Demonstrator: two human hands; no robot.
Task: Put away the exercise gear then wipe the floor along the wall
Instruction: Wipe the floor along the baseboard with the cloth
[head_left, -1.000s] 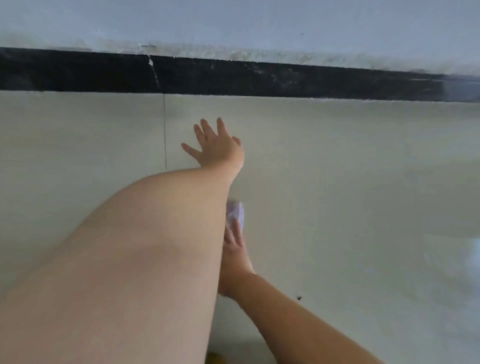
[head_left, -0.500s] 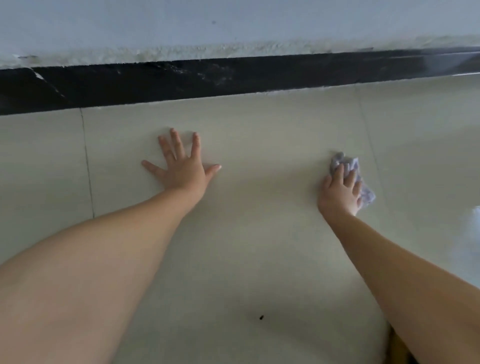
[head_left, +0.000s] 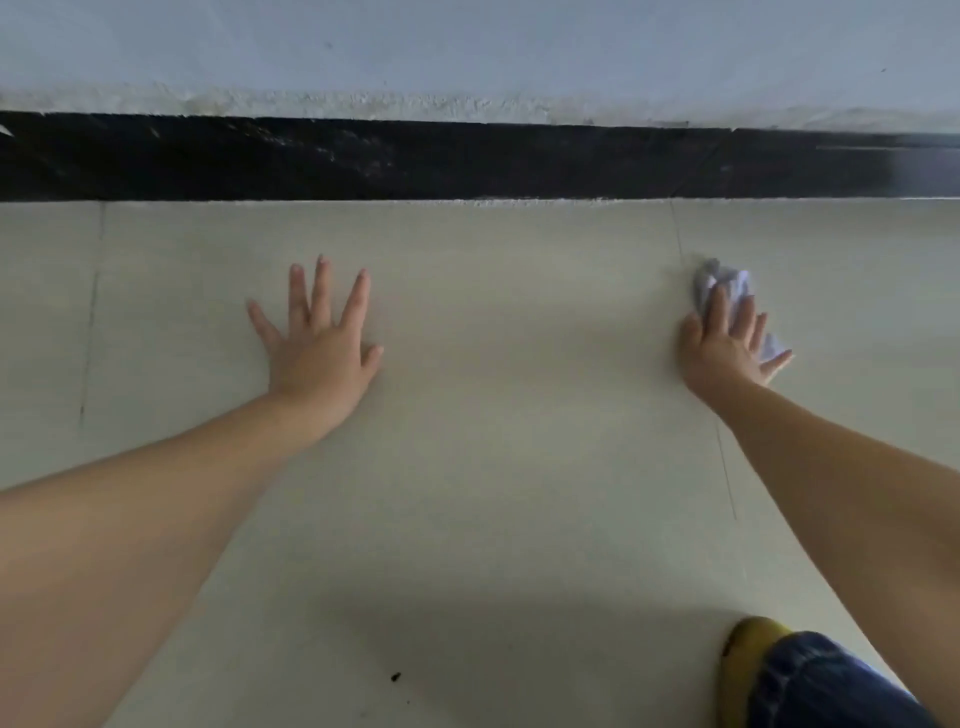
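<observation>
Indoor room, likely home: pale tiled floor (head_left: 493, 467), black skirting (head_left: 467, 158), painted wall (head_left: 467, 47) with rough plaster edge.

Single head-worn wide-angle view, close above the floor (head_left: 493, 467), facing forward and down toward the wall (head_left: 467, 47) across the frame's top.

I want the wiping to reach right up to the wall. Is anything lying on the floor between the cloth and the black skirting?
Nothing visible does. The right hand presses the cloth on the floor, and the tile between it and the black skirting shows bare. The left hand rests flat, well off to the side.
</observation>
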